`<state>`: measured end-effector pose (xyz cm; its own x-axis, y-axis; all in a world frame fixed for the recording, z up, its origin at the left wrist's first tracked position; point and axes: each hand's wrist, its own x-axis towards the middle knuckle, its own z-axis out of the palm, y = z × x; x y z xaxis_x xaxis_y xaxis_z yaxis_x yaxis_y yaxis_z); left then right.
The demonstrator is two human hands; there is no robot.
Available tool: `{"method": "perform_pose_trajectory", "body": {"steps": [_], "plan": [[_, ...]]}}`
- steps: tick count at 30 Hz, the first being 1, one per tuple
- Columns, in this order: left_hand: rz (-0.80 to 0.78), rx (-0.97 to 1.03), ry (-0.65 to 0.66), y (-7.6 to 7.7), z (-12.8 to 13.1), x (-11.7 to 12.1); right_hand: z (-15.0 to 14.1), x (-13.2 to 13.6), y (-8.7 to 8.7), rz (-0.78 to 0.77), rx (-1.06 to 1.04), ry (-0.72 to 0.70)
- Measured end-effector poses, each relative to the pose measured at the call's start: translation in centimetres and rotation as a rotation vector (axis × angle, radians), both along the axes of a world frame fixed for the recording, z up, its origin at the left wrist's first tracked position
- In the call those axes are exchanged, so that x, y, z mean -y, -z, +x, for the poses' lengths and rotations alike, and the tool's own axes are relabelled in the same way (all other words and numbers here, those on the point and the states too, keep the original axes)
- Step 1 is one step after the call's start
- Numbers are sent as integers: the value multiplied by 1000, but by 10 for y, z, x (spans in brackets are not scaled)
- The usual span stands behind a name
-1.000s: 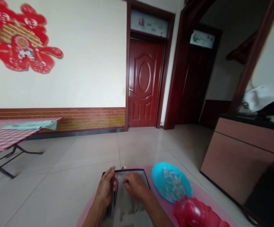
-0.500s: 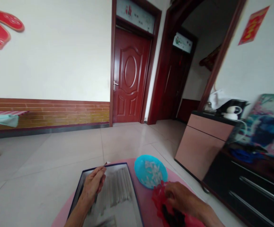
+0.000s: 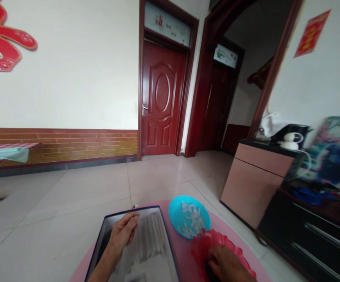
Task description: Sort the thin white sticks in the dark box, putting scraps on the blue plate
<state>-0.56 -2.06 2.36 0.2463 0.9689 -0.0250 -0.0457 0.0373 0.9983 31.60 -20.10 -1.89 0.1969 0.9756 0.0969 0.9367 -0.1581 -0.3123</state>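
Note:
My left hand hovers over the left part of a shallow dark-blue-edged box, thumb and fingers pinched together. Whatever is in that pinch is too small to make out. Inside the box, several slim clear strips or tubes lie side by side in a row. To the right, my right hand is down in a red scalloped dish, fingers curled against dark contents; its fingertips are hidden. Just beyond the dish stands a turquoise bowl with small clear pieces in it.
Box, bowl and dish rest on a round pink table. A pinkish cabinet and a black drawer unit stand on the right. Past the tiled floor is a dark red door.
My right hand has gone lower into the red dish, and more of the dish's rim shows. My left hand stays pinched over the box. The whole view has shifted slightly.

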Motion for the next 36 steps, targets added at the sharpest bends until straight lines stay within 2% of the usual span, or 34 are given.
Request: {"method": "perform_pose_trajectory", "body": {"steps": [3,6,9,12,14,17,20,22,27,31,36], "plan": [[-2,27,60,2,2,0,-4,-8,-18,20,-35,60],[-5,54,127,2,4,1,-25,-29,-55,176,-188,7],[-8,74,160,3,7,2,-67,-65,-90,348,-403,-93],[-9,73,155,5,6,0,-120,-110,-106,397,-664,-166],[7,74,142,6,4,-2,-151,-136,-102,394,-847,-178],[60,91,116,7,1,-4,-181,-161,-80,374,-1068,-98],[107,85,92,7,0,-6,-189,-167,-53,365,-1247,-34],[133,78,89,6,1,-6,-187,-164,-42,350,-1300,-35],[200,27,107,11,4,-8,-180,-158,-39,346,-1308,-55],[280,-37,111,18,4,-11,-180,-158,-39,355,-1233,-45],[334,-90,124,12,3,-5,-181,-156,-39,360,-1110,-77]]}}
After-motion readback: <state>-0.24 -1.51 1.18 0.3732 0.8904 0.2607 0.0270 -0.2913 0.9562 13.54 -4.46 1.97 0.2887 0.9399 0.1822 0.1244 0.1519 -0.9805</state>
